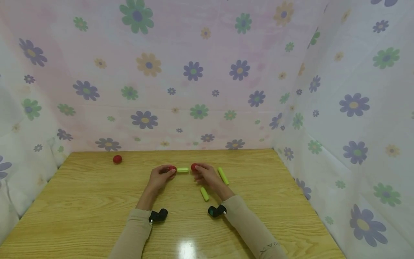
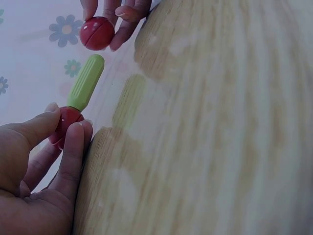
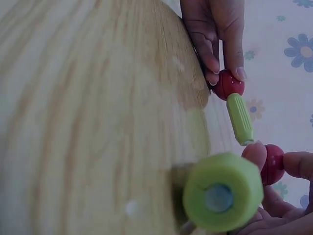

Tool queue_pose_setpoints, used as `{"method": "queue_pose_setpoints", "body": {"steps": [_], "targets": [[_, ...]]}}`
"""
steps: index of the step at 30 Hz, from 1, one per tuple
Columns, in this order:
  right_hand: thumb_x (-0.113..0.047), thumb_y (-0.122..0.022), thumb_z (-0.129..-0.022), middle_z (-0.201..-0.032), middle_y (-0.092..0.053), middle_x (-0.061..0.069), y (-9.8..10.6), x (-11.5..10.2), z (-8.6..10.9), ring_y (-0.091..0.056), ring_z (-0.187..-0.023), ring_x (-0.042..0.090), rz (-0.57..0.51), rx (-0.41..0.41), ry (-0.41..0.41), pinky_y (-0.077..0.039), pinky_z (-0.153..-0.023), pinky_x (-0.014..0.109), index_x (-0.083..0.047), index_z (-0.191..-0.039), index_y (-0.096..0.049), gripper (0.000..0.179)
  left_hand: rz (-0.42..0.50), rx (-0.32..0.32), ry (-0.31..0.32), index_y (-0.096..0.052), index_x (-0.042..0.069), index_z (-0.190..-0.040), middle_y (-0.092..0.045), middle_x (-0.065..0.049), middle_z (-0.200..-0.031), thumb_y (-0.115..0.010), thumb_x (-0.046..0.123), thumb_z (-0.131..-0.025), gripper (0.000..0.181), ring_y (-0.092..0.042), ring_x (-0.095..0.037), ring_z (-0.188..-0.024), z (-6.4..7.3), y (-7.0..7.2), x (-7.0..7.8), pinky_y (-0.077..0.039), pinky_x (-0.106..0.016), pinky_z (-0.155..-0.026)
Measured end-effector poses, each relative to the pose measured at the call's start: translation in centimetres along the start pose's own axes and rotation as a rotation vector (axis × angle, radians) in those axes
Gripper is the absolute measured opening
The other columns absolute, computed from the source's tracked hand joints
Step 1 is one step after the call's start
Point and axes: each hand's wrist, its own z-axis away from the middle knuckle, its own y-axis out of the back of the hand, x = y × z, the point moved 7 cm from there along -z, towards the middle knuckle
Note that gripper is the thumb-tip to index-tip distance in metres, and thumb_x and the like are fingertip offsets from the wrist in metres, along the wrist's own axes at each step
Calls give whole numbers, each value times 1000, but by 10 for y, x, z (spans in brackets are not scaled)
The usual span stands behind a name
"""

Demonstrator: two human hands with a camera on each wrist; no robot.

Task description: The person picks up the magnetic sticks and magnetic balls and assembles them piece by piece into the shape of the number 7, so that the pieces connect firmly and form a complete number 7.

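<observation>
Left hand [image 1: 159,176] pinches red ball [image 1: 171,169] with green rod [image 1: 182,169]; right hand [image 1: 207,175] pinches second ball [image 1: 194,167].

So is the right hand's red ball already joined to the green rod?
No, the red ball sits apart from the green rod tip.

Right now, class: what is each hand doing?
Left hand: pinches a red ball joined to a green stick.
Right hand: holds another red ball.
</observation>
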Motion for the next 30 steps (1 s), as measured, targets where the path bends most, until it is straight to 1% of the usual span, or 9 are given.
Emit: {"method": "queue_pose_setpoints", "body": {"steps": [7, 10, 21, 30], "targets": [[-22, -53, -110, -116, -72, 16, 1, 1, 0, -65, -69, 8, 28, -33, 10, -58, -59, 18, -1, -147, -53, 43, 5, -6, -3, -60, -11, -134, -65, -17, -113, -67, 3, -101, 37, -69, -8, -85, 1, -1, 0, -61, -18, -77], [-23, -54, -110, -119, -71, 18, 1, 0, -1, -65, -68, 8, 39, -41, 13, -57, -58, 18, -2, -147, -53, 43, 7, -5, -5, -60, -11, -134, -64, -18, -114, -67, 4, -101, 37, -70, -9, -85, 0, -1, 0, -61, -18, -77], [-28, -53, -111, -114, -73, 17, -1, 3, -5, -64, -65, 7, 99, -53, 47, -56, -57, 16, 2, -145, -54, 45, 4, 5, -5, -61, -11, -134, -64, -20, -116, -66, 5, -101, 37, -69, -7, -84, 0, 0, -2, -61, -16, -76], [-25, -53, -111, -111, -72, 17, -3, 2, -5, -62, -63, 6, 75, -67, 49, -55, -55, 17, 2, -145, -54, 44, 6, -2, -8, -60, -12, -134, -64, -18, -113, -67, 5, -101, 38, -68, -6, -82, 0, 0, -2, -61, -16, -75]]}}
